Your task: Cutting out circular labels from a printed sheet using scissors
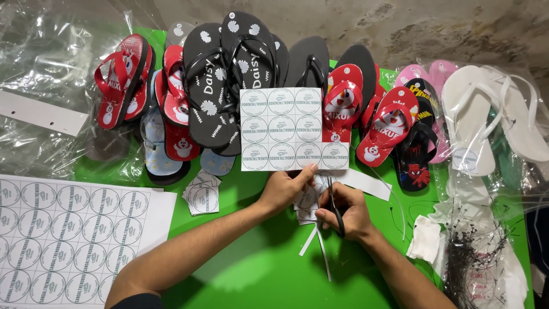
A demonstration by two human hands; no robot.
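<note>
Scissors [336, 210] in the right hand [349, 214] meet the label sheet [286, 129] pinched by the left hand [281, 187]. Unsupported above the left hand, the sheet could sag, sending a cut through a round label.

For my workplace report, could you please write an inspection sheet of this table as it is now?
Surface: green table, partly covered.
Job's things: label sheet with round labels, held at its lower edge by the left hand; scissors in the right hand; cut labels in a small pile; paper strips under the hands.
Clutter: uncut label sheet at left; row of flip-flops, black, red, pink and white; clear plastic bags; black ties at right.
Grips: both bare hands closed on their things.
Cables: nothing seen.
Surroundings: rough grey wall behind.
</note>
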